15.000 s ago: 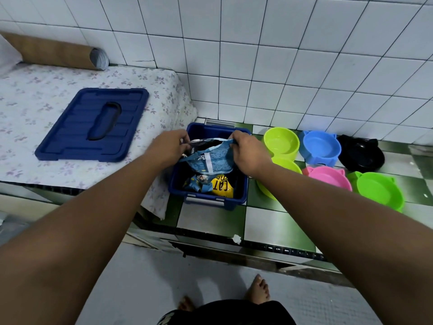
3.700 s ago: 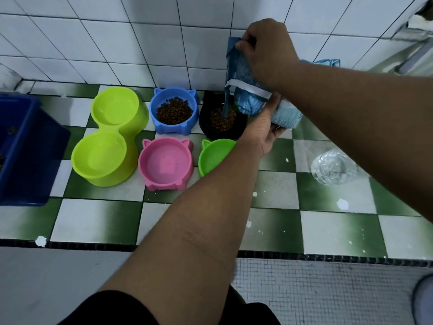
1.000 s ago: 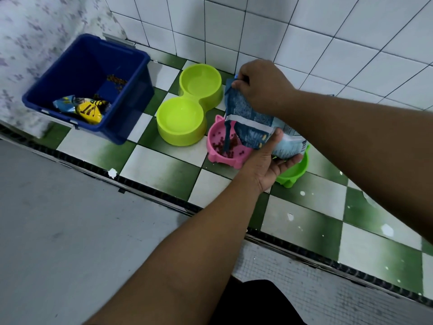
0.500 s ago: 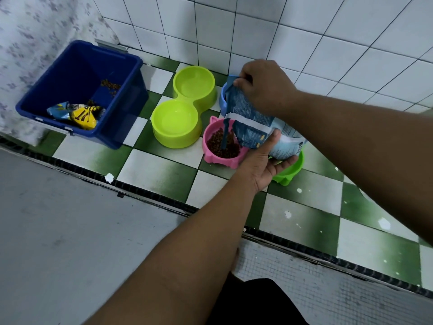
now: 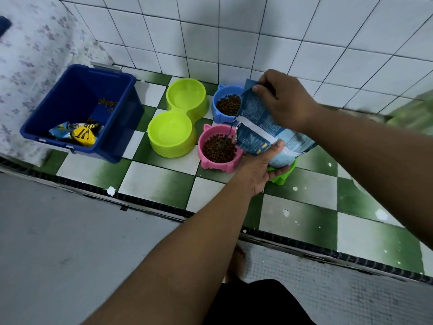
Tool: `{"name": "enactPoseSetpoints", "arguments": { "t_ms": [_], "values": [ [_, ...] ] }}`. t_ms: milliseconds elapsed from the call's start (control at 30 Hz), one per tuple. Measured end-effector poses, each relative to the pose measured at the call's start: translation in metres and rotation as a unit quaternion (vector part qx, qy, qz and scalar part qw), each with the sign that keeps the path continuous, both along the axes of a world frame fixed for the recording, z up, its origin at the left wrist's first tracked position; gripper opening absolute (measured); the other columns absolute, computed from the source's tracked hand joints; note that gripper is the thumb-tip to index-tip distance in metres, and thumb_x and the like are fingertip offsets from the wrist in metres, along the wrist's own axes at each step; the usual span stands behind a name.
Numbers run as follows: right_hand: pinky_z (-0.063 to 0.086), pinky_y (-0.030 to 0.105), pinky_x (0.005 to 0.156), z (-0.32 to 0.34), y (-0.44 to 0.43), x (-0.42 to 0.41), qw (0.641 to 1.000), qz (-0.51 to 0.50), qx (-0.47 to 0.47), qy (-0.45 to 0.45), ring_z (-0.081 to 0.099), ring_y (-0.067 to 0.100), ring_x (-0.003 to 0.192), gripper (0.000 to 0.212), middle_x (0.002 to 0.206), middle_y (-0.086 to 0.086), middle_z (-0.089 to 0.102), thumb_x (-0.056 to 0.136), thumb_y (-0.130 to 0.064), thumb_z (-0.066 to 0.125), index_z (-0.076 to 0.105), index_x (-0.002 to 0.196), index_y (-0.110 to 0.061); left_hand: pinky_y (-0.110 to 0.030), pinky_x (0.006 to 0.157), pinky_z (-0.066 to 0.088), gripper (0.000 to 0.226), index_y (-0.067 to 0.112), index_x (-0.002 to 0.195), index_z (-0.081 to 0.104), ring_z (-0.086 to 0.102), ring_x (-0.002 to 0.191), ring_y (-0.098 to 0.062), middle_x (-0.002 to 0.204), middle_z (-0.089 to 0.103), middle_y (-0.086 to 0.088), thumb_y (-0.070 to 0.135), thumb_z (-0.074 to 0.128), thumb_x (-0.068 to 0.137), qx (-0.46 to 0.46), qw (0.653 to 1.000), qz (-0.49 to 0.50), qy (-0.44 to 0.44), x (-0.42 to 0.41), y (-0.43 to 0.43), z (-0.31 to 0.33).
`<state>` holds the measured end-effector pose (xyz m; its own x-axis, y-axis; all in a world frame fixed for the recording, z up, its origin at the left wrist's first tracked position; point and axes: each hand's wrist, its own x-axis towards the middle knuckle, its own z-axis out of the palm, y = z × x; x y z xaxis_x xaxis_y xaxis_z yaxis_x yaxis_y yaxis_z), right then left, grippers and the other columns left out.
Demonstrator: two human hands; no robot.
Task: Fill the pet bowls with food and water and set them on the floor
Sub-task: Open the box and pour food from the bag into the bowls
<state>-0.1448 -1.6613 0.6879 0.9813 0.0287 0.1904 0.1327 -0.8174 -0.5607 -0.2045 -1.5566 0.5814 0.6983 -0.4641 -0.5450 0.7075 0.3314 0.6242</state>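
A: Right, head cam, the only view we had. Where was the food bag [image 5: 257,123]?

B: Tilted mouth-down over the pink bowl [image 5: 212,164]. A thin dark strand hung from the mouth into the kibble [image 5: 216,151]. It was either a torn strip or falling food, couldn't tell. Right hand [image 5: 285,102] pinched the bag's top corner, thumb + fingers clamped on it. Left hand [image 5: 259,168] cupped the bag from below w/ thumb pressed on its front. The fingers underneath were hidden.

A: Fill level?

B: Pink looked approx. level w/ its rim. Blue bowl [image 5: 215,112] just behind had kibble too. Lime double bowl [image 5: 174,134] was bare in both cups. Green bowl [image 5: 282,178] sat under the bag, mostly hidden, contents unknown.

A: So how to finish this pour well?

B: IMO the pink one was full enough. Raise the bag's mouth w/ the right hand and let the left take the weight, so nothing rolls over the rim. Then get the mouth low + close over the next bowl before tilting again.

A: And the rest?

B: All bowls stood on the checkered counter [image 5: 154,181], none on the floor yet, and no water seen. Blue bin [image 5: 77,95] at left held a yellow packet [image 5: 84,136] + loose bits.
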Motion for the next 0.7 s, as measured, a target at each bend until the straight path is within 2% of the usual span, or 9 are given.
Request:
{"name": "enactPoseSetpoints", "arguments": {
  "t_ms": [67,200,267,367,500,600,700],
  "values": [
    [0.032,0.029,0.067,0.002,-0.004,-0.004,1.000,0.003,-0.001,-0.006,0.049,0.019,0.079,0.028,0.088,0.004,0.057,0.103,-0.035,0.047,0.057,0.100,-0.009,-0.047,0.084,0.062,0.055,0.017,0.139,0.052,0.064,0.119,-0.034,0.138,0.059,-0.013,0.019,0.077,0.090,0.005,1.000,-0.004,-0.011,-0.001,-0.002,0.002],
    [0.027,0.030,0.066,0.007,-0.012,-0.015,0.999,0.023,-0.040,-0.013,0.045,0.020,0.076,0.029,0.080,-0.002,0.048,0.103,-0.038,0.045,0.050,0.091,-0.012,-0.052,0.095,0.057,0.045,0.021,0.131,0.056,0.070,0.098,-0.019,0.119,0.068,-0.002,0.017,0.076,0.091,0.018,0.999,0.001,-0.039,-0.004,-0.005,0.005],
    [0.027,0.031,0.065,0.009,-0.015,-0.021,0.998,0.032,-0.055,-0.018,0.045,0.021,0.076,0.030,0.081,0.000,0.049,0.103,-0.037,0.045,0.050,0.091,-0.010,-0.048,0.092,0.059,0.049,0.021,0.133,0.055,0.071,0.099,-0.017,0.122,0.068,-0.001,0.017,0.077,0.090,0.032,0.998,0.005,-0.055,-0.007,-0.006,0.006],
    [0.034,0.035,0.066,0.011,-0.026,-0.034,0.998,0.033,-0.053,-0.030,0.049,0.024,0.078,0.032,0.086,0.006,0.055,0.104,-0.036,0.044,0.054,0.096,-0.007,-0.044,0.089,0.061,0.051,0.019,0.134,0.057,0.070,0.110,-0.024,0.130,0.068,-0.006,0.015,0.079,0.088,0.043,0.996,0.007,-0.079,-0.011,-0.010,0.009],
    [0.033,0.031,0.071,0.013,-0.050,-0.054,0.997,0.008,-0.061,-0.038,0.048,0.021,0.082,0.029,0.094,0.007,0.057,0.106,-0.031,0.039,0.054,0.104,-0.007,-0.037,0.079,0.061,0.049,0.019,0.132,0.058,0.069,0.105,-0.022,0.126,0.069,-0.005,0.015,0.079,0.088,0.044,0.994,-0.014,-0.103,-0.021,-0.025,0.011],
    [0.032,0.031,0.070,0.015,-0.066,-0.066,0.996,-0.004,-0.088,-0.034,0.048,0.023,0.080,0.029,0.090,0.010,0.056,0.105,-0.031,0.037,0.052,0.101,-0.006,-0.038,0.081,0.061,0.042,0.023,0.128,0.059,0.069,0.102,-0.018,0.118,0.071,0.000,0.012,0.075,0.091,0.019,0.995,-0.042,-0.087,-0.032,-0.043,0.009],
    [0.034,0.034,0.068,0.015,-0.078,-0.071,0.993,-0.012,-0.114,-0.020,0.050,0.028,0.078,0.030,0.087,0.013,0.057,0.104,-0.034,0.037,0.050,0.095,-0.008,-0.042,0.082,0.062,0.051,0.018,0.138,0.055,0.069,0.101,-0.019,0.120,0.070,0.000,0.011,0.074,0.092,-0.014,0.996,-0.067,-0.051,-0.048,-0.062,0.007]
  ]
}}
